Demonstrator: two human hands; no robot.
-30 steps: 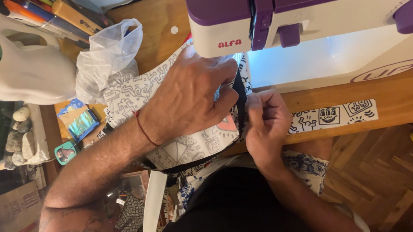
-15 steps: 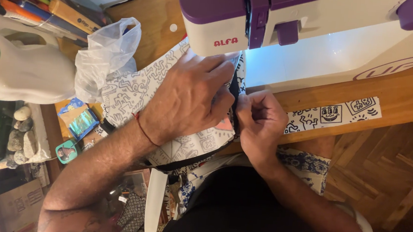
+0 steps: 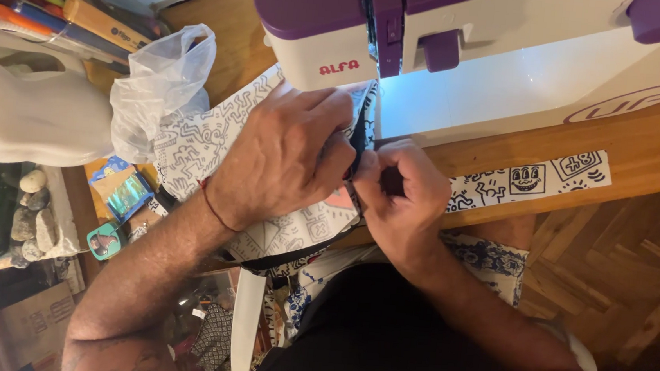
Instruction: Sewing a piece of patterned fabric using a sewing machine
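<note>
Together, both hands, left (image 3: 289,155) and right (image 3: 400,195), pinch printed fabric (image 3: 199,148) between them.

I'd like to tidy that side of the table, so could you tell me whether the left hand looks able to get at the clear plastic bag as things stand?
Probably yes. The left hand lies on the printed fabric, whose far edge meets the clear plastic bag. Nothing stands between them, though the hand is now pressing the fabric down.
</note>
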